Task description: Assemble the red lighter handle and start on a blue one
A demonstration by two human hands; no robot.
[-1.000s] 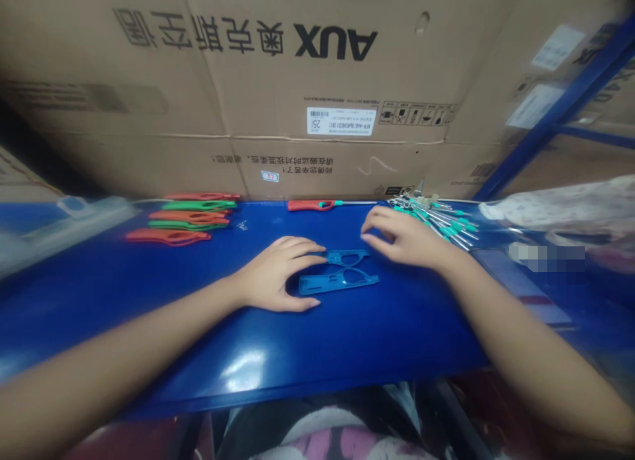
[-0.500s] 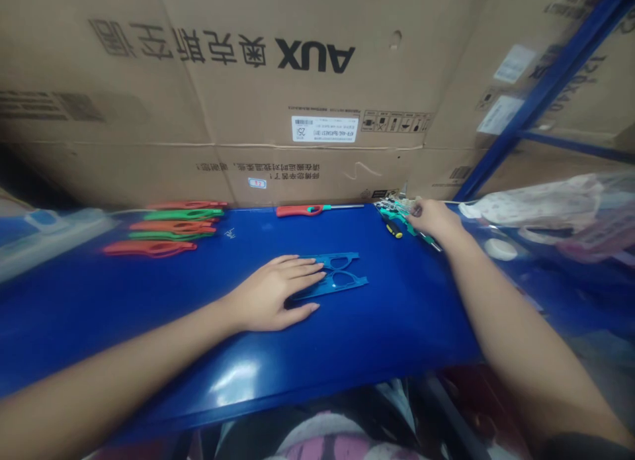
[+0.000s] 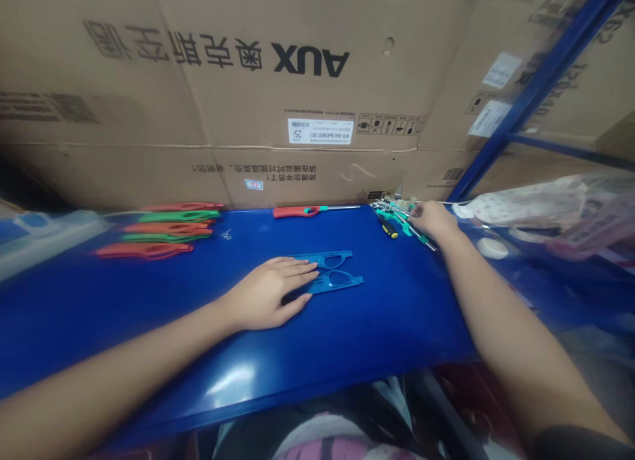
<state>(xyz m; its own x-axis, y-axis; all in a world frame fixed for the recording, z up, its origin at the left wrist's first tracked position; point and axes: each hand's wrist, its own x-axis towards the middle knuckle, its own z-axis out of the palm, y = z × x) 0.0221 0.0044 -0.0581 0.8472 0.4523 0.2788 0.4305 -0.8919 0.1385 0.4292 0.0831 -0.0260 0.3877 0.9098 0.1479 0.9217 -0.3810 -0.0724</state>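
Observation:
My left hand lies flat over two blue plastic lighter shell halves, fingers stretched out across their left ends. The shell halves rest side by side, their trigger openings showing to the right. At the back right, my right hand is at a pile of small metal and teal lighter parts. Its fingertips are pinched together among the pieces, and what is between them is hidden. Just left of that hand lies a black and yellow screwdriver handle.
An assembled red lighter with a metal tube lies along the back edge of the blue table. Several red, orange and green shells are lined up at left. A large cardboard box stands behind. White roll and plastic bags sit at right.
My left thumb has drawn in towards the blue shell halves. The right hand stays at the parts pile, with only slight finger movement. The whole view has shifted slightly.

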